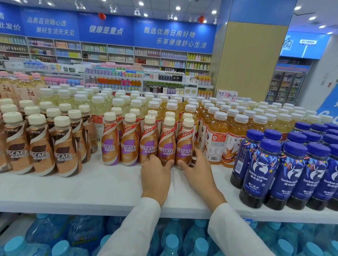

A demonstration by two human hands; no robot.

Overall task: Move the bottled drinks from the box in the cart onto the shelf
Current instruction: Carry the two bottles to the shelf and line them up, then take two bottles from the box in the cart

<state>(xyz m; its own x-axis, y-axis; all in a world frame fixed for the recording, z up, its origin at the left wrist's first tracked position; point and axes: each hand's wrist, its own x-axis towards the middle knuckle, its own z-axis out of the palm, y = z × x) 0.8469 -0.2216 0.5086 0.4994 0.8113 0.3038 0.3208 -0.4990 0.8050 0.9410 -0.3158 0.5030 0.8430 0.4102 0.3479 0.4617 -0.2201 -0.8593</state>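
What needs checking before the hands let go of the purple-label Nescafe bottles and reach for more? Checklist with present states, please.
1. The fourth Nescafe bottle stands upright on the shelf: ok.
2. The fifth Nescafe bottle stands upright: ok.
3. Hands clear of the bottles: not ok; the left hand grips the fourth bottle's base, the right hand the fifth's.
4. Both in line with the three neighbours in the front row: ok.
5. Bare shelf in front for further bottles: ok.
6. The box and cart within reach: cannot tell, both out of view.
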